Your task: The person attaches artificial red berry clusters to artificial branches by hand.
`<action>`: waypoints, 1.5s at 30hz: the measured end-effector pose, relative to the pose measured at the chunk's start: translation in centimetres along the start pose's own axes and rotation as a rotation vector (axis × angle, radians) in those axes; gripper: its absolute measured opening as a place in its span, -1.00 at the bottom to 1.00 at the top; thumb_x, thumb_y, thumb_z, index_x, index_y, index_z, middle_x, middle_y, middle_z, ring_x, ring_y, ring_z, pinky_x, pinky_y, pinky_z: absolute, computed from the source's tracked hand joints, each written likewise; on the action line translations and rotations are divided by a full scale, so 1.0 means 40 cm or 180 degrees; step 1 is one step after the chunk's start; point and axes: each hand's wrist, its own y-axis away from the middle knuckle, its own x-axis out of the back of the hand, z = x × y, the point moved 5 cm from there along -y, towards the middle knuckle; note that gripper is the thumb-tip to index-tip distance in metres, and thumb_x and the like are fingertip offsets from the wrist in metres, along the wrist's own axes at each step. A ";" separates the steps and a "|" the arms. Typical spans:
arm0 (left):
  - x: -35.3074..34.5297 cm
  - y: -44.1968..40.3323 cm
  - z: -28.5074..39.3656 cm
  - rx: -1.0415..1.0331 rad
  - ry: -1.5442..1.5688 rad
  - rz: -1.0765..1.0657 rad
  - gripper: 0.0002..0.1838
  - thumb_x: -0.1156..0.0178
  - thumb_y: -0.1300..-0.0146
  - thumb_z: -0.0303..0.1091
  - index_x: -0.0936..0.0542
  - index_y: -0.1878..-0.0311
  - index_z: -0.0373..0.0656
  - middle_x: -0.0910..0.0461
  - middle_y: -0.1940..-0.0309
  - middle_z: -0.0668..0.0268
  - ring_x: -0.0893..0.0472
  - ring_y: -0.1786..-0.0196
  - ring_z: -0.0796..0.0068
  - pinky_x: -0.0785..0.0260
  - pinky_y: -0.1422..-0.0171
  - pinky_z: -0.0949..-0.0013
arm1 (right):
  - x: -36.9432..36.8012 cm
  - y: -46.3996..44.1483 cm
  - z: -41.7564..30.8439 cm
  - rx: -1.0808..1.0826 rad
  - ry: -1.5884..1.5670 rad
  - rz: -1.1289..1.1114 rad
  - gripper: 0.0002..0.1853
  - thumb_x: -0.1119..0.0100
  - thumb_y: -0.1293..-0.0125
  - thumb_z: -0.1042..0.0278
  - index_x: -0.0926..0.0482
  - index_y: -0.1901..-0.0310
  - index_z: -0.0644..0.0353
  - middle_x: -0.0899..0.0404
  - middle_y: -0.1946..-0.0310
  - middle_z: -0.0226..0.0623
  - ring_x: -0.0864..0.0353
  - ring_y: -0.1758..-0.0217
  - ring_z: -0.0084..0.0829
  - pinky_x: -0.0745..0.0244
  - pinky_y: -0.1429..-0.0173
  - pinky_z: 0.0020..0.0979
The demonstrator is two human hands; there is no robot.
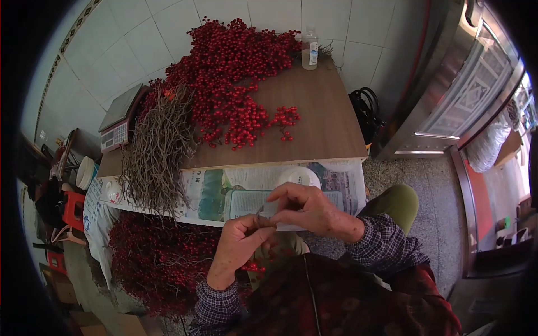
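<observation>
My left hand (238, 245) is closed in a pinch around the end of a thin twig (260, 210), just above my lap. Right beside it, with the fingertips meeting, my right hand (305, 210) has its thumb and forefinger bent together; what they grip is too small to tell. Red berries (255, 267) show below my left hand. Beyond my hands, newspaper (207, 193) lies along the table's front ledge, with a round white container (298, 176) on it. A big heap of red berry sprigs (235, 59) covers the back of the brown tabletop (314, 123), beside bare branches (157, 148).
A scale (119, 120) stands at the table's left and a bottle (309, 50) at its back right. More berry branches (159, 260) lie low at the left, near a red stool (73, 210). A metal door (459, 89) is at the right.
</observation>
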 end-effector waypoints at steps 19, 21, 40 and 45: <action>0.154 0.075 -0.071 0.0127 0.1035 0.0482 -0.93 -0.18 -0.28 -0.57 -0.61 0.21 -0.35 -0.65 0.47 0.20 -0.58 0.50 0.53 -0.44 0.35 0.50 | 0.251 -0.297 0.213 0.0866 0.3050 0.0603 -0.72 -0.40 -0.13 0.37 -0.59 0.14 0.24 -0.54 0.23 -0.18 -0.61 0.18 -0.21 -0.57 0.09 -0.27; 0.169 0.078 -0.077 0.0065 0.1036 0.0539 -0.93 -0.18 -0.27 -0.59 -0.60 0.22 -0.36 -0.65 0.45 0.18 -0.59 0.47 0.51 -0.47 0.34 0.48 | 0.263 -0.257 0.163 0.0823 0.2414 0.0703 -0.75 -0.37 -0.14 0.42 -0.58 0.16 0.26 -0.54 0.26 -0.20 -0.61 0.21 -0.26 -0.56 0.12 -0.31; 0.033 -0.055 -0.022 0.0307 0.0412 0.0400 -0.91 -0.21 -0.31 -0.52 -0.62 0.21 -0.36 -0.62 0.50 0.28 -0.53 0.54 0.65 -0.40 0.41 0.59 | 0.344 -0.067 0.166 0.0714 0.3736 0.0986 -0.51 -0.17 -0.18 0.56 -0.46 -0.19 0.16 -0.45 0.21 -0.18 -0.48 0.06 -0.18 -0.40 -0.08 -0.25; 0.014 -0.077 -0.020 0.0418 0.0189 0.0447 -0.91 -0.24 -0.31 -0.46 -0.64 0.20 -0.28 -0.61 0.49 0.37 -0.48 0.54 0.75 -0.33 0.44 0.64 | 0.352 -0.063 0.179 0.0974 0.4138 0.0914 -0.64 -0.09 -0.20 0.52 -0.51 -0.07 0.21 -0.43 0.22 -0.18 -0.47 0.08 -0.20 -0.40 -0.04 -0.24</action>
